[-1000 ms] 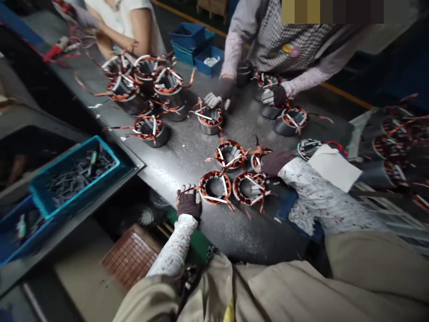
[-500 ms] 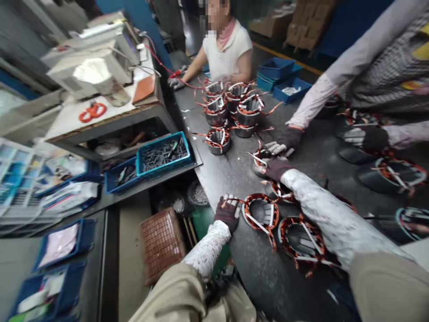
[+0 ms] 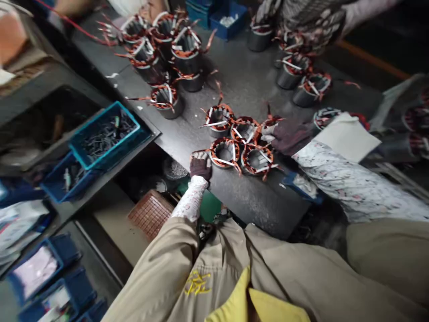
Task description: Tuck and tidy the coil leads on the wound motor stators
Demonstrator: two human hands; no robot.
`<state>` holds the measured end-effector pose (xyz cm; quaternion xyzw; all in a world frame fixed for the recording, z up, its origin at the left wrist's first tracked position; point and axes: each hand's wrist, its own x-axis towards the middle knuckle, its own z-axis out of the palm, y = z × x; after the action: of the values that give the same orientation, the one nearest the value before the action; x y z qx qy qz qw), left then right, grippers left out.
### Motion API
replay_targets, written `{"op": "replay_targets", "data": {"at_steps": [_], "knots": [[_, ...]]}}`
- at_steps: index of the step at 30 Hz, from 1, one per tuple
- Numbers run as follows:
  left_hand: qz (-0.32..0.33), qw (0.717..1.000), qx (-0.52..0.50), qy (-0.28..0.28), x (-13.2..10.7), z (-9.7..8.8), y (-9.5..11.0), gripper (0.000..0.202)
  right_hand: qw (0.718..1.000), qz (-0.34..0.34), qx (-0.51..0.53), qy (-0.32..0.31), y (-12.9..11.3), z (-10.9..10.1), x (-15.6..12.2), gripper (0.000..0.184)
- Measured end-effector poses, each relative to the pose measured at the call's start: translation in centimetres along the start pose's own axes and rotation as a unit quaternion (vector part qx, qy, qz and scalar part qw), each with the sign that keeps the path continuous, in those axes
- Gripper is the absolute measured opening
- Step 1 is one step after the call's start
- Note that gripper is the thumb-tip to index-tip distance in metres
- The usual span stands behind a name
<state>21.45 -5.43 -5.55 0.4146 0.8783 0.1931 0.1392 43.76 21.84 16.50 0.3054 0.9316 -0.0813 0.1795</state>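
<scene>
Stators (image 3: 246, 132) fill the space between our two gloved hands in the head view, five of them bunched upright on the dark table (image 3: 248, 192), orange-wound and crossed by white strips (image 3: 224, 161). Our left hand (image 3: 200, 165) rests at the table edge, fingers curled, just beside the bunch's nearest stator on that side. An orange lead (image 3: 205, 150) runs from that stator to our fingers; whether we pinch it or it merely lies against the glove, we cannot tell. Our right hand (image 3: 291, 135) is on the opposite side of the bunch, blurred, with its fingertips at the outermost stator, which it partly hides. We cannot tell whether we grasp that one or only touch it.

Just nearer to us than our right hand, beside the forearm, sits a blue tray (image 3: 290, 180) of white pieces. To the right of the same hand, a sheet of paper (image 3: 348, 136) partly covers a further stator. Ahead and to the left of our left hand stands a close cluster (image 3: 187, 49) of stators, some stacked. Beyond our right hand is another group (image 3: 295, 71), near a co-worker's hand (image 3: 330, 27). Well to the left of our left hand, we see a teal tray (image 3: 80, 154) of dark strips, and next to it a second blue tray (image 3: 80, 188). Nearer to us, left of that wrist and lower than the table, lies a brown mat (image 3: 150, 214).
</scene>
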Motion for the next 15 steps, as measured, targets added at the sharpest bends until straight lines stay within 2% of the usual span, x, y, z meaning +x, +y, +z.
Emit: {"op": "replay_targets", "data": {"at_steps": [3,5,7,9,11,13,15], "knots": [[0.01,1.0,-0.01,0.0,-2.3,-0.9,0.2,0.051,0.997,-0.034,-0.028,-0.069,0.8,3.6,-4.3,0.054],[0.062,0.998,-0.005,-0.014,-4.0,-1.5,0.9,0.048,0.994,-0.068,0.002,-0.084,0.8,5.9,-5.7,0.059],[0.138,0.99,0.017,-0.022,-4.7,-2.2,2.5,0.054,0.993,-0.083,0.027,-0.081,0.5,7.6,-6.0,0.061],[0.192,0.979,0.056,-0.028,-3.9,-3.2,5.0,0.07,0.993,-0.078,0.057,-0.07,-0.1,8.5,-5.5,0.06],[0.21,0.97,0.112,-0.058,-1.7,-4.2,7.7,0.077,0.993,-0.065,0.083,-0.047,-1.1,8.8,-4.9,0.061],[0.2,0.955,0.174,-0.13,0.9,-5.2,10.3,0.067,0.995,-0.043,0.083,-0.028,-2.6,8.9,-4.8,0.066],[0.178,0.942,0.212,-0.191,3.0,-6.1,12.0,0.054,0.996,-0.021,0.069,-0.049,-4.2,9.3,-5.3,0.068]]}}
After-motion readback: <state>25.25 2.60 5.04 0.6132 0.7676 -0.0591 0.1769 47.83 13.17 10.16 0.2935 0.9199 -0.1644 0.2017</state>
